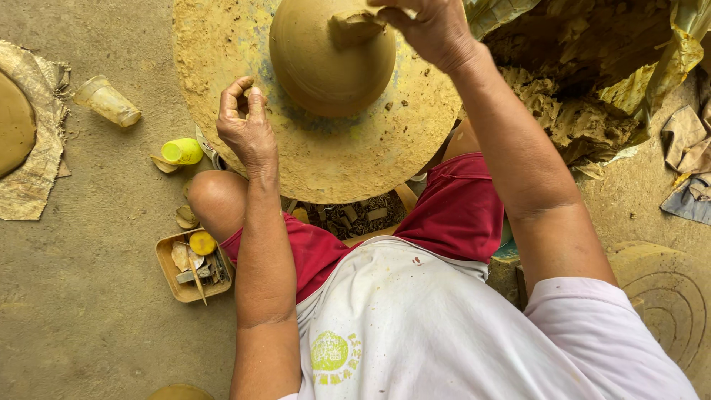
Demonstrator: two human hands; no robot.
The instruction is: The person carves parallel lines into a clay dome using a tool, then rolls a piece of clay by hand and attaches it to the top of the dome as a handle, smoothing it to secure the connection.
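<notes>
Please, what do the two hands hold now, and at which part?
The right hand pinches a lump of clay by its near end, over the clay mound. The left hand is curled; whether it holds anything cannot be told.

Tan domed clay mound (326,63) upright at the centre of the clay-smeared round wheel (326,159), top lump ragged

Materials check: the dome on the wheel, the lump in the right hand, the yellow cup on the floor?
Dome: looks like wet clay, smooth tan surface with a dull sheen. Lump pinched by the right hand: same tan clay, rougher and torn at the edges. Yellow cup: probably plastic, bright even colour and thin rim.
</notes>
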